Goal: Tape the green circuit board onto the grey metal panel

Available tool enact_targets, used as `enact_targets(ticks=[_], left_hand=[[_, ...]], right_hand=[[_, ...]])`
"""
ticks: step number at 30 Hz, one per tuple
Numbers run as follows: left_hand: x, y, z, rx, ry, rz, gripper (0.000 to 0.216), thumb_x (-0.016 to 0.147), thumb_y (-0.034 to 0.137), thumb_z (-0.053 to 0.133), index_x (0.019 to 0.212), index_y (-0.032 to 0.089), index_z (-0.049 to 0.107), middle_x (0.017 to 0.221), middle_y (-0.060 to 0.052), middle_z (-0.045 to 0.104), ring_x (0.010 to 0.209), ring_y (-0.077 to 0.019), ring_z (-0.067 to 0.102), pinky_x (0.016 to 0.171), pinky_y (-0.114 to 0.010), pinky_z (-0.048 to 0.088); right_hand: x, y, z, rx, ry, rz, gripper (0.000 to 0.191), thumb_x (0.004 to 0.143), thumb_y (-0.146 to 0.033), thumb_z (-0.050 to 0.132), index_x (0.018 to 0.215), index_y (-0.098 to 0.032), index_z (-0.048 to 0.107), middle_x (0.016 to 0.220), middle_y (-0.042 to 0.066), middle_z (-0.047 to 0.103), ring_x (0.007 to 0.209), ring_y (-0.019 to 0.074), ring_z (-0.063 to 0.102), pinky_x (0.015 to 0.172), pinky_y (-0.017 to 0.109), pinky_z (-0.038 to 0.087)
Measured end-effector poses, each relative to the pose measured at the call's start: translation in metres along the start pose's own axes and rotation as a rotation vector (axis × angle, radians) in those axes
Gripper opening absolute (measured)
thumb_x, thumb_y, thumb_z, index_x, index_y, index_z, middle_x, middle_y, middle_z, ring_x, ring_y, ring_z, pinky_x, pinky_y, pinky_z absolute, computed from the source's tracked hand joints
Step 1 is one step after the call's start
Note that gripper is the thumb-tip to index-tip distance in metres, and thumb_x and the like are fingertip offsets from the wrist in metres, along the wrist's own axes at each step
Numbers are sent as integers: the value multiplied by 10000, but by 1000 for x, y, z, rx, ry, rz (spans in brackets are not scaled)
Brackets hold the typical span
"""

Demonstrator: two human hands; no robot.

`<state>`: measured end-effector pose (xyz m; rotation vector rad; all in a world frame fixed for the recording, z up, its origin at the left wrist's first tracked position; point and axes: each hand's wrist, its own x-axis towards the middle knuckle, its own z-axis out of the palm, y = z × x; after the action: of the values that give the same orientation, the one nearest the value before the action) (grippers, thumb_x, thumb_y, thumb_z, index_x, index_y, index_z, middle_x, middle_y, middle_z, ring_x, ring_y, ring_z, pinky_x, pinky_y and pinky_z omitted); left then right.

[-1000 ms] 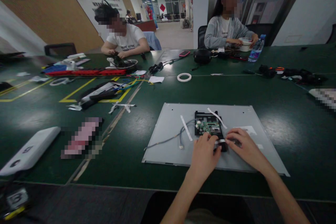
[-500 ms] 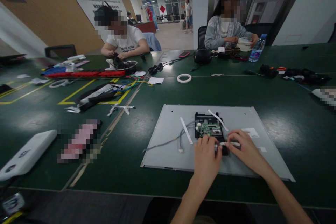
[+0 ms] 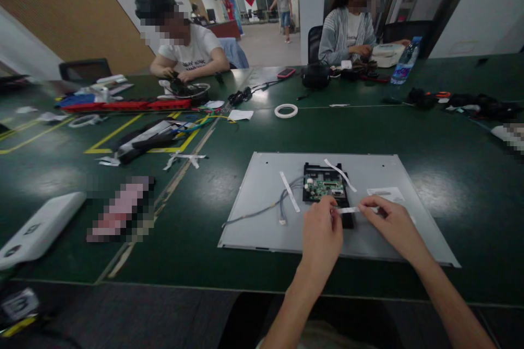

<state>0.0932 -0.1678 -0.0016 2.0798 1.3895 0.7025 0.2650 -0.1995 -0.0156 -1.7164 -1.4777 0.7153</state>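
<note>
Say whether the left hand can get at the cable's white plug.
Probably yes: only bare panel seems to lie between the left hand and the white plug, though that hand appears to be pinching a white strip.

Pink-edged phone (image 3: 286, 73) left of black case (image 3: 315, 77); bottle (image 3: 403, 68) right.

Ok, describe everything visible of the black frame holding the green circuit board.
The black frame looks like plastic and holds a green circuit board with a pale connector and a silvery part. It lies flat near the middle of the grey panel. Grey cables lead off its left side. One white strip slants across its far right corner. The left hand hides part of its near end; contact cannot be told. Another strip, stretched between that hand and the right hand, passes over this end.
</note>
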Motion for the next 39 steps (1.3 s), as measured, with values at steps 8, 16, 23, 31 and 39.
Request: enact_targets(ticks=[8,16,23,31,39], left_hand=[[0,4,6,53,0,-13,126,855,145,411,895,203,515,811,-25,615,744,-168,583,655,-269,405],[0,4,4,37,-31,-38,102,874,185,426,951,213,488,761,1,618,688,-155,595,580,-244,373],[0,1,10,175,-28,-41,134,859,164,435,985,206,449,846,-36,627,767,-189,604,641,-275,395],[6,0,6,192,-58,-58,49,839,192,485,884,206,499,812,-21,622,700,-166,576,598,-256,355],[9,-5,4,123,-62,-88,42,794,217,569,797,196,533,766,-7,602,658,-137,543,564,-223,329]], right_hand=[[-2,1,5,-112,36,-17,192,813,-352,516,812,-215,650,782,3,647,671,154,553,651,276,395],[-1,3,4,-136,27,-11,192,822,-358,514,815,-216,643,782,3,641,691,158,554,653,281,387],[0,5,8,-313,-5,-90,190,846,-338,489,807,-211,624,782,23,632,766,189,538,700,310,384],[-1,11,12,-472,19,-159,141,843,-312,510,795,-206,589,750,24,596,780,202,514,706,319,367],[0,21,7,-448,60,-112,173,817,-337,551,913,-198,588,760,23,591,778,201,522,698,313,375]])
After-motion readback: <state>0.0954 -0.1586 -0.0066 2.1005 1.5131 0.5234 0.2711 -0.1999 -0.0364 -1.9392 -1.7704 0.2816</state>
